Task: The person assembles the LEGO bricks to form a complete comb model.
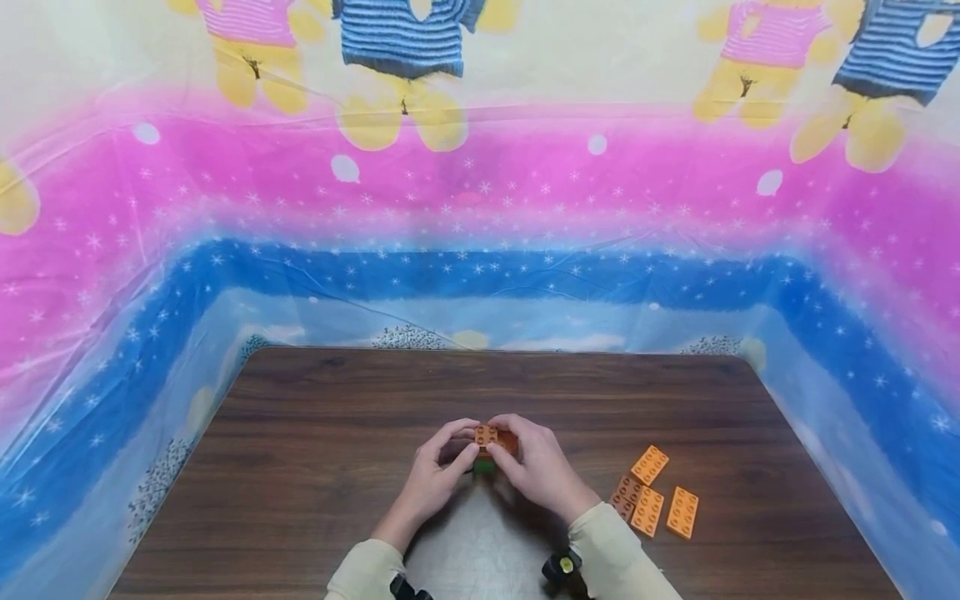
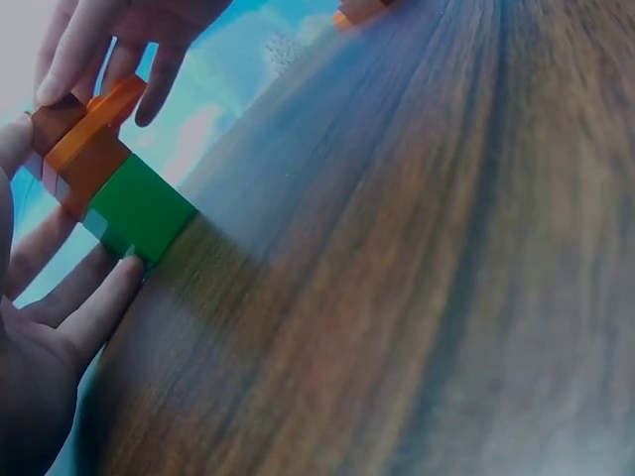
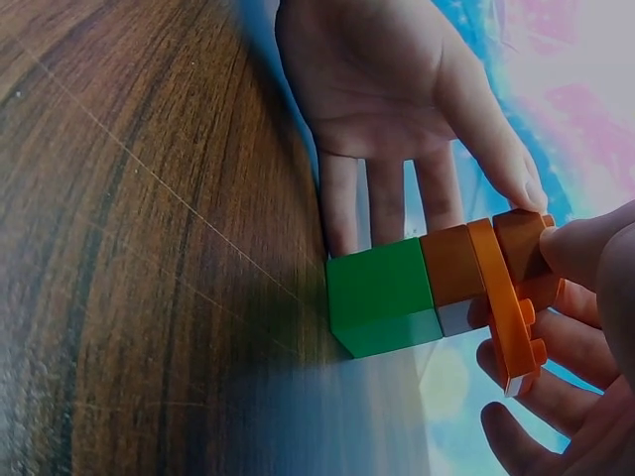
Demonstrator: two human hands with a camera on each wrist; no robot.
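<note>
Between both hands, a small tower of toy building bricks stands upright on the table. Its base is a green brick. Above that come a brown brick, a thin orange brick that overhangs on the right hand's side, and another brown brick on top. My left hand holds the tower from the left, its thumb at the top brown brick and its other fingers behind the lower bricks. With thumb and fingers, my right hand grips the upper bricks from the right.
Several loose bricks lie to the right of the right forearm: orange bricks and brown brickwork beside them. The dark wooden table is bordered by a printed cloth at the back and sides.
</note>
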